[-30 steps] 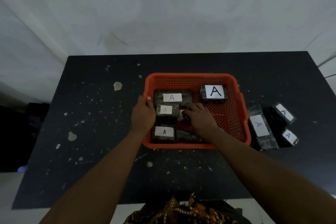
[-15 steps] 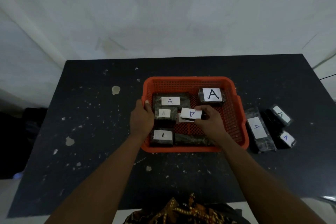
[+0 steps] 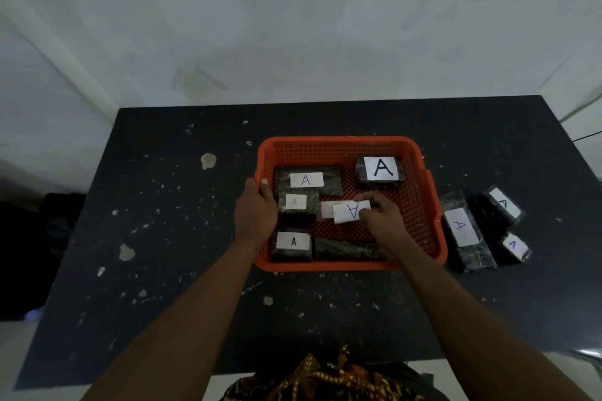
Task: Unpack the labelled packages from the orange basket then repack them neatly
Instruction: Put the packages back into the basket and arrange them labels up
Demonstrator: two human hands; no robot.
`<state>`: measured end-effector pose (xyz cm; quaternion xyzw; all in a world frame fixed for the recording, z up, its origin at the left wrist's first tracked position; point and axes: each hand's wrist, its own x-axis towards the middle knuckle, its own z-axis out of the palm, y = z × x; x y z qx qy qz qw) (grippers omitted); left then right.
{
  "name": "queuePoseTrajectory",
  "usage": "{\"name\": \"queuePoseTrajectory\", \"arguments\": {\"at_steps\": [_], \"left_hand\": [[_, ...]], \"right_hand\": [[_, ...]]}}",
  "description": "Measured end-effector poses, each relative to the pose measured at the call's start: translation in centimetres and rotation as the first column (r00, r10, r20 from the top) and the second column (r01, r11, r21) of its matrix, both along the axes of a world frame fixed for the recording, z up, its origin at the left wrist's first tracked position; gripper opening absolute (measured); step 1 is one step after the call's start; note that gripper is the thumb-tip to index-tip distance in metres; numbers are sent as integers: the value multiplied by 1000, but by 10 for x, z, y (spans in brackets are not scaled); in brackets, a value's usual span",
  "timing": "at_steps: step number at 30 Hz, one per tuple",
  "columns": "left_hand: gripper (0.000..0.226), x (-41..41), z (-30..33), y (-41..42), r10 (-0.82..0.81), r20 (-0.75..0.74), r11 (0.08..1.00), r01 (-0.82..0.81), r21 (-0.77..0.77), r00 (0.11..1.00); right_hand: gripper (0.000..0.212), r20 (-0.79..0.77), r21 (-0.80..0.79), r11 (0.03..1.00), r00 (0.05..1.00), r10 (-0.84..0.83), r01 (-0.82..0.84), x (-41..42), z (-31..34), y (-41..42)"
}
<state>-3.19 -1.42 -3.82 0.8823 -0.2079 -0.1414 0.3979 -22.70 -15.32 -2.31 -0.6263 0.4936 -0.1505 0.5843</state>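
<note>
The orange basket (image 3: 420,205) sits mid-table. My left hand (image 3: 255,213) grips its left rim. My right hand (image 3: 381,221) is inside it, closed on a small package (image 3: 350,211) whose white label shows an upside-down A; it hangs just above the basket floor, over another label. Several dark wrapped packages with A labels lie in the basket: one at back left (image 3: 308,180), one below it (image 3: 297,202), one at front left (image 3: 292,242), a large-lettered one at back right (image 3: 381,169), and an unlabelled-side one along the front (image 3: 345,249).
On the black speckled table (image 3: 169,221), three labelled packages lie to the right of the basket: a long one (image 3: 462,231), one behind it (image 3: 501,205) and one nearer (image 3: 513,246). A pale wall rises behind the table. Patterned clothing shows at the bottom edge.
My right hand has lifted a small package from the basket's middle and turned its label up. My left hand stays on the left rim. The camera shifted slightly.
</note>
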Motion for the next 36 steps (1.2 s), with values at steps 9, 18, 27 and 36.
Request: {"name": "queuePoseTrajectory", "arguments": {"at_steps": [9,18,27,36], "left_hand": [[27,0,0,0,2,-10,1000,-2,-9,1000],[28,0,1,-1,1,-11,1000,-1,-10,1000],[26,0,1,-1,12,3,1000,-12,-13,1000],[27,-1,2,-1,16,4,1000,-16,-8,1000]], "right_hand": [[53,-83,-75,995,995,55,-62,5,3,-9],[54,-275,-300,783,835,477,-546,31,19,-39],[46,-514,-260,587,625,588,-766,52,5,-37],[20,-428,-647,586,868,250,-488,36,-5,-18]]}}
